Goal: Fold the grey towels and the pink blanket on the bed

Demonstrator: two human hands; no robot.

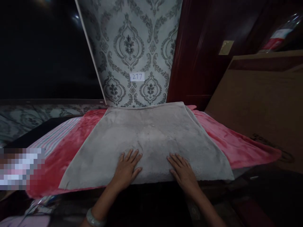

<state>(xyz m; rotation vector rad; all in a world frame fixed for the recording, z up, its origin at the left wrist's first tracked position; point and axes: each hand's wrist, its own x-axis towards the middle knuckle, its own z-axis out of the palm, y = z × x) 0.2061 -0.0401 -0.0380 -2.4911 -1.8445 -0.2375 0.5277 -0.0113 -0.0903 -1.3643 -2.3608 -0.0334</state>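
A grey plush towel or blanket [151,135] is spread flat, its near edge reaching the front of the surface beneath. My left hand [127,167] lies palm down on it near that edge, fingers spread. To the right, my right hand [181,167] rests the same way, fingers stretched forward and holding nothing. Faint creases run through the grey fabric ahead of the hands. Under it lies a red and pink fleece blanket [63,148], showing on both sides. A pale bangle [94,218] circles my left wrist.
Striped cloth [59,134] shows at the left. A dark TV screen [44,50] stands behind it. On the patterned wall hangs a paper marked 277 [137,76]. A large cardboard box [260,104] stands at the right, with a plastic bottle [279,36] on top.
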